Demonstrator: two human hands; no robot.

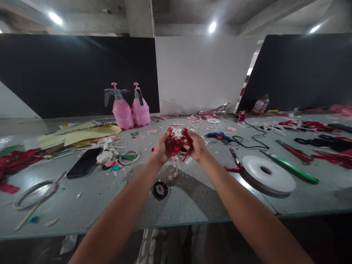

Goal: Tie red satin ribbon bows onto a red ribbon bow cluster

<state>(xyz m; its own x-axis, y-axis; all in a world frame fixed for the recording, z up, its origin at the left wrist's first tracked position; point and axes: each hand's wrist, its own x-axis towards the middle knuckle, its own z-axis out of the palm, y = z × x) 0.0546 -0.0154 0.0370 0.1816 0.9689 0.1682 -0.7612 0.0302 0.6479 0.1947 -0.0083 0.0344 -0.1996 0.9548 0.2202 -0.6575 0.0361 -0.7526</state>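
Observation:
Both arms reach out over the middle of the table. My left hand (164,146) and my right hand (195,144) face each other, fingers curled around a bundle of red ribbon (180,143). Some strands of it hang down between the hands. White material (176,132) shows just behind the fingers, its kind too small to make out. Below the hands, white crumbs (173,172) are scattered on the tabletop. A black ring (160,190) lies closer to the front edge, apart from both hands.
Two pink spray bottles (123,112) stand at the back left. A black phone (84,162) lies on the left. Right of my hands are a blue glue gun (220,136) with its cord, a white ribbon roll (268,174), a green-handled cutter (297,168) and red ribbons (308,126).

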